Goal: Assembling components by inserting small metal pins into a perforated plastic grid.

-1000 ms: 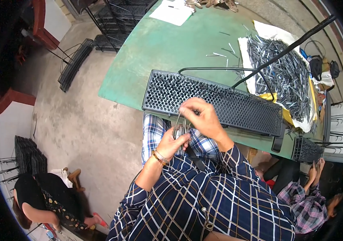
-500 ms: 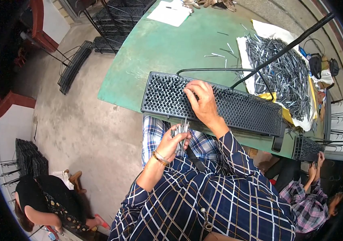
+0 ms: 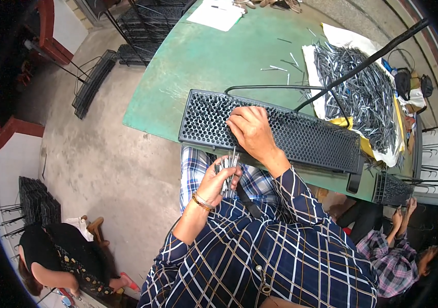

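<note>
A long black rack (image 3: pixel 311 141) with rows of round holes lies along the near edge of the green table, its wire handle rising behind it. Dark pins fill many holes toward its left end. My right hand (image 3: pixel 254 134) is over the rack's left half, fingers bent and drawn together with the tips down at the holes; whatever they pinch is hidden. Just below the rack's front edge, my left hand (image 3: pixel 212 187) is closed around a bunch of thin metal pins (image 3: pixel 229 167), which stick up past the fingers.
A heap of metal pins (image 3: pixel 355 92) lies on white sacking at the table's right, with loose pins (image 3: pixel 278 68) beside it. White paper (image 3: pixel 214 15) rests at the far edge. One person (image 3: pixel 393 262) handles another rack (image 3: pixel 393 190) at right; another person (image 3: pixel 65 262) is at lower left.
My right hand has shifted slightly left along the rack, its fingers now more bunched over the holes. My left hand has moved a little left and still grips the pins.
</note>
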The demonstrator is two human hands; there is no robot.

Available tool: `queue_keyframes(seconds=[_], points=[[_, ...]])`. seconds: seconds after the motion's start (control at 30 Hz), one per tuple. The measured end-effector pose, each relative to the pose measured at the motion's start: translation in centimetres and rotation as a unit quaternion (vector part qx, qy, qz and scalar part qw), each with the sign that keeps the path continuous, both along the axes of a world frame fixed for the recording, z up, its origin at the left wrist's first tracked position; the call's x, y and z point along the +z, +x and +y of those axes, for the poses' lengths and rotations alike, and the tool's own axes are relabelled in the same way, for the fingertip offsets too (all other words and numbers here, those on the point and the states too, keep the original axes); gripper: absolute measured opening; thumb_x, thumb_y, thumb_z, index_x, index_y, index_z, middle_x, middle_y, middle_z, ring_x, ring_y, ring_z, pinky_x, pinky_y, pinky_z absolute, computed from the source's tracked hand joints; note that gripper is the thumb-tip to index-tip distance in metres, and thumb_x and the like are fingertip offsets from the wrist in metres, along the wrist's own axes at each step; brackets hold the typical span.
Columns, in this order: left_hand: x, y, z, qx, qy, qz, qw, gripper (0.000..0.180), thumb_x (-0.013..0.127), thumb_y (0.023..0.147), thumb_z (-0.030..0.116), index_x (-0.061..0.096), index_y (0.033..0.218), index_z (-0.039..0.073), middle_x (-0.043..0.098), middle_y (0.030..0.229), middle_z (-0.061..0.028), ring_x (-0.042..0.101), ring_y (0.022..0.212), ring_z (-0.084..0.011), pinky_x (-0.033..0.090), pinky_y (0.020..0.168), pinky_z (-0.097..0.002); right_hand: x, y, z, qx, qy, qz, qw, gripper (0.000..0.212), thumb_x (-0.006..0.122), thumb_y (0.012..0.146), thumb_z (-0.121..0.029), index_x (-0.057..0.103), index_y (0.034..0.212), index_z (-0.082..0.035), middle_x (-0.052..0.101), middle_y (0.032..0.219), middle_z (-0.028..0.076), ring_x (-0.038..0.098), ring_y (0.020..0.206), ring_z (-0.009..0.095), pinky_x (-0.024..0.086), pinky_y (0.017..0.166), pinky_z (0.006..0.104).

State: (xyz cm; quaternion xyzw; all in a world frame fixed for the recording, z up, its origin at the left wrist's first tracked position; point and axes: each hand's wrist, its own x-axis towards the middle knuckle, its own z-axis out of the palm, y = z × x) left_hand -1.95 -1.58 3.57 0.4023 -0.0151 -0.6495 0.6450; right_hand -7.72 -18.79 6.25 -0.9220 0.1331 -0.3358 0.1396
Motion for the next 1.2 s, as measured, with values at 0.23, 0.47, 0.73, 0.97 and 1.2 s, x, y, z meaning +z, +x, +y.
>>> queue_keyframes(seconds=[0.23,0.47,0.73,0.97,1.2], points=[[-0.2,0.0,0.3,0.014,0.000,-0.004,1.000,0.028,0.056,0.087,0.006,0.051,0.115,0.005,0.060,0.085,-0.0073,0.052,0.063,-0.0129,0.043,0.054,-0.0247,-0.4,0.5,0.5,-0.020,0.024,0.000,1.000,0.008,0.069,0.079,-0.012,0.065,0.082,-0.005,0.062,0.091,0.005,0.056,0.087,0.024,0.040,0.079,0.0368],[0.3,-0.1,-0.1,0.011,-0.009,-0.002,1.000,0.025,0.056,0.087,0.006,0.050,0.112,0.006,0.059,0.084,-0.0074,0.051,0.062,-0.0127,0.042,0.053,-0.0250,0.3,0.0,0.7,-0.039,0.024,0.046,0.998,0.007,0.069,0.078,-0.012,0.067,0.080,-0.005,0.061,0.089,0.005,0.056,0.085,0.024,0.040,0.078,0.0373],[0.2,-0.2,0.3,0.024,-0.031,-0.015,0.999,0.030,0.056,0.089,0.007,0.046,0.118,0.006,0.059,0.085,-0.0072,0.051,0.061,-0.0123,0.042,0.054,-0.0249,2.0,-2.2,1.2,-0.021,0.246,0.010,0.969,0.015,0.069,0.082,-0.017,0.070,0.086,-0.003,0.064,0.085,0.007,0.059,0.078,0.021,0.045,0.070,0.0337],[0.1,-0.5,-0.3,-0.004,-0.060,-0.059,0.996,0.035,0.059,0.091,0.010,0.048,0.123,0.005,0.062,0.087,-0.0064,0.055,0.064,-0.0102,0.044,0.055,-0.0231,0.7,-3.7,2.0,0.019,0.584,0.024,0.811,0.014,0.067,0.087,-0.012,0.070,0.090,0.001,0.066,0.081,0.002,0.058,0.071,0.007,0.047,0.064,0.0225],[-0.5,-0.8,-0.7,-0.010,-0.052,-0.051,0.997,0.032,0.060,0.091,0.010,0.050,0.121,0.004,0.063,0.090,-0.0083,0.056,0.066,-0.0107,0.045,0.056,-0.0233,0.8,-1.9,-0.1,-0.073,0.447,-0.111,0.885,0.016,0.065,0.089,-0.013,0.067,0.094,0.002,0.067,0.080,0.002,0.058,0.070,0.007,0.047,0.063,0.0224]])
